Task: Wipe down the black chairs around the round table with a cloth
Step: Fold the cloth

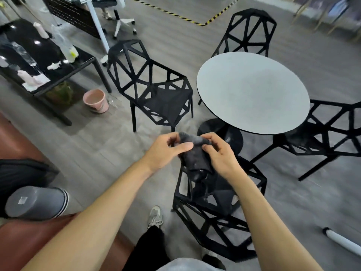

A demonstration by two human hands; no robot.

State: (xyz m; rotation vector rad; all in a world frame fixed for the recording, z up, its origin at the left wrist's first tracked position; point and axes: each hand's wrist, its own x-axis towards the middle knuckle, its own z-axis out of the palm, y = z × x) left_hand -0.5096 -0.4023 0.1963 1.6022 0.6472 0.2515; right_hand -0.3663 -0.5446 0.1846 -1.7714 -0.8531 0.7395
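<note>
A dark grey cloth [195, 155] hangs between both hands above the nearest black chair [211, 218]. My left hand [166, 151] pinches its upper left edge. My right hand [218, 153] grips its upper right part. The round grey table [252, 90] stands just beyond. Three more black lattice chairs surround it: one on the left [154, 85], one at the far side [248, 30], one on the right [328, 137].
A black side table [84, 63] with pale clutter stands at the left, a pink bucket [95, 100] on the floor beside it. A grey bin [35, 202] and a reddish sofa [23, 237] lie at the lower left. My shoe [155, 216] is near the nearest chair.
</note>
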